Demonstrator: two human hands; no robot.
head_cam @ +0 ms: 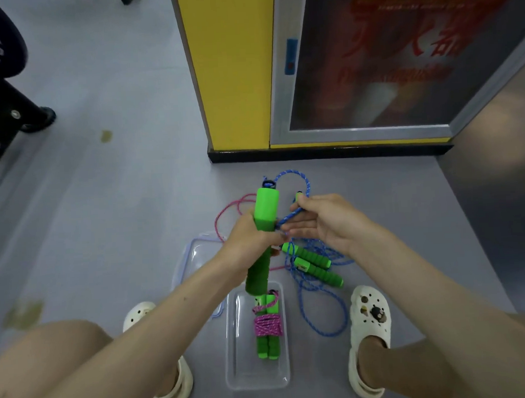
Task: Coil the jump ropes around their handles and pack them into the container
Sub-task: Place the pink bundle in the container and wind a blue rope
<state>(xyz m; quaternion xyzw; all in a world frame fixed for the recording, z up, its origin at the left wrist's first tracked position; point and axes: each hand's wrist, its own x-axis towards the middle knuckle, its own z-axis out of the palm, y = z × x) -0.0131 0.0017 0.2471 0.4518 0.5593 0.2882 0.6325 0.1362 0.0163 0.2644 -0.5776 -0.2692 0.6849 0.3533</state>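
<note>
The green plastic-and-foam jump rope handle (266, 210), thick enough that it may be a pair pressed together, stands nearly upright in front of the person. Its long axis runs from a lower end just above the container up and away from the body, leaning slightly right. The left hand (251, 239) is clenched around its middle. The blue braided rope (290, 217) leaves the handle on its right side, just above that grip, and runs a short way to the right hand (326, 223). That hand pinches the rope between thumb and forefinger, with its other fingers spread loosely below.

The rope therefore lies to the right of the handle and across its axis. The right hand is the nearer one to carry the next turn around the shaft, probably while the left holds it steady.

Below, the clear rectangular plastic container (258, 377) sits on the grey floor between the feet. It already holds a green-handled bundle wound in pink rope (268, 326). Its clear lid (194, 252) lies just to the left. Another pair of green handles with loose blue rope (316, 269) lies on the floor to the right.
</note>
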